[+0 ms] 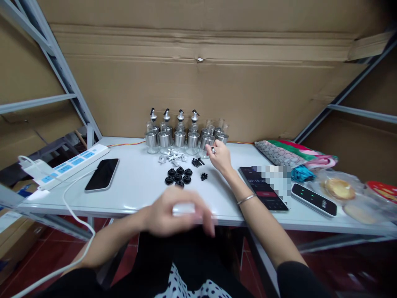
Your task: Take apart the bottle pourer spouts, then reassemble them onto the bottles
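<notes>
Phones, pwr strip beside bottles

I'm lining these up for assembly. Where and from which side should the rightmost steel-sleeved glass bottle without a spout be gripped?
Probably grip the rightmost steel-sleeved glass bottle around its metal sleeve, coming from the front right, where the right hand already is. It stands upright, with bottles crowding its left and cardboard behind.
</notes>
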A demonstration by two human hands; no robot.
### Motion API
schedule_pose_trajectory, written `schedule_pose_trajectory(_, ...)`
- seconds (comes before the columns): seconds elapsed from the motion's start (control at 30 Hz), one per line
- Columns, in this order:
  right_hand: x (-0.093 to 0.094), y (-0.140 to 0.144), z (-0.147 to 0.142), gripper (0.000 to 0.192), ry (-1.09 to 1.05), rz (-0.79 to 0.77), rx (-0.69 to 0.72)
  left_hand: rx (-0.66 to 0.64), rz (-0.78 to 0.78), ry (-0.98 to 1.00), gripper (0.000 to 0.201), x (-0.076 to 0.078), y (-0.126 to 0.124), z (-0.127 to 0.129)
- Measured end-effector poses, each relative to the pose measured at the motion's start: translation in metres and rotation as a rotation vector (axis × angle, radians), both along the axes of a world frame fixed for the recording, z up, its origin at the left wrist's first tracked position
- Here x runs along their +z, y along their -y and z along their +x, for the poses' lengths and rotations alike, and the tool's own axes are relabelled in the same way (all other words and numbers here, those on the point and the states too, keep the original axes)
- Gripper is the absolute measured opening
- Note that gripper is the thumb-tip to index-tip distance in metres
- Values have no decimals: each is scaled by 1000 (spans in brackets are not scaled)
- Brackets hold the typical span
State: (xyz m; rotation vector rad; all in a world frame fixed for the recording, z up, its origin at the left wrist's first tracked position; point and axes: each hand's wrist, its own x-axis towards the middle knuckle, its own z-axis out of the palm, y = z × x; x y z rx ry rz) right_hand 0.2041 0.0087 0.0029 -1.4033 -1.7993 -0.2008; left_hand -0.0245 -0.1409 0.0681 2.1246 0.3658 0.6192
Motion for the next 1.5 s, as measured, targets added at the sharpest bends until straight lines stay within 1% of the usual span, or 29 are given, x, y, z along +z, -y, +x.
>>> schedule_pose_trajectory(0.03, 2, 3, -3, 44, -38, -12, 4, 89, 32, 37, 42, -2, -23, 6)
schedule_pose_trajectory(0.07, 5, 6, -6, 42, -77, -27, 26, 245, 131, 80, 37, -5, -46, 13)
schedule_pose_trajectory(0.1, 6, 9, -9, 38, -117, -42, 56, 374, 221, 89, 33, -9, -67, 20)
schedule_pose_trajectory(0.13, 8, 12, -13, 34, -160, -59, 93, 470, 291, 71, 32, -14, -84, 27)
schedule_pose_trajectory(0.17, 9, 15, -17, 31, -205, -72, 130, 540, 352, 30, 33, -20, -98, 33)
schedule_pose_trajectory(0.23, 9, 19, -24, 26, -292, -79, 195, 615, 451, -78, 37, -34, -114, 43)
schedule_pose_trajectory(0.3, 8, 23, -31, 26, -348, -69, 243, 644, 500, -114, 38, -48, -119, 48)
schedule_pose_trajectory(0.4, 6, 27, -38, 34, -384, -81, 300, 573, 462, -41, 32, -59, -119, 45)
schedule_pose_trajectory(0.47, 6, 28, -39, 40, -421, -120, 360, 528, 467, 18, 27, -60, -120, 39)
schedule_pose_trajectory(0.5, 6, 28, -39, 41, -450, -148, 405, 530, 499, 36, 25, -60, -121, 36)
schedule_pose_trajectory(0.57, 6, 27, -37, 41, -517, -201, 510, 569, 586, 56, 23, -58, -125, 31)
schedule_pose_trajectory(0.63, 5, 25, -35, 38, -551, -229, 583, 611, 614, 97, 21, -57, -129, 27)
schedule_pose_trajectory(0.7, 3, 23, -34, 36, -511, -232, 588, 650, 541, 154, 19, -58, -133, 25)
schedule_pose_trajectory(0.77, 2, 23, -34, 34, -396, -214, 539, 682, 404, 192, 17, -59, -135, 24)
schedule_pose_trajectory(0.83, 1, 24, -33, 33, -274, -176, 472, 674, 261, 197, 19, -59, -135, 25)
schedule_pose_trajectory(0.9, 2, 25, -33, 32, -208, -130, 436, 629, 122, 203, 22, -58, -133, 26)
schedule_pose_trajectory(1.03, 5, 26, -33, 36, -160, -68, 420, 511, -120, 268, 34, -56, -129, 30)
schedule_pose_trajectory(1.1, 6, 27, -32, 39, -146, -39, 401, 428, -178, 292, 39, -57, -127, 33)
schedule_pose_trajectory(1.17, 7, 27, -32, 43, -141, -10, 403, 364, -178, 281, 42, -58, -125, 35)
schedule_pose_trajectory(1.2, 7, 27, -31, 44, -140, 2, 407, 359, -153, 258, 42, -59, -123, 35)
schedule_pose_trajectory(1.27, 6, 27, -32, 46, -137, 13, 405, 408, -32, 177, 39, -60, -122, 35)
schedule_pose_trajectory(1.37, 4, 27, -36, 50, -157, 15, 356, 528, 297, 36, 31, -60, -123, 31)
schedule_pose_trajectory(1.43, 4, 27, -38, 51, -207, -6, 303, 589, 520, -37, 26, -57, -124, 28)
schedule_pose_trajectory(1.5, 5, 26, -37, 51, -287, -73, 282, 652, 678, -82, 24, -53, -126, 24)
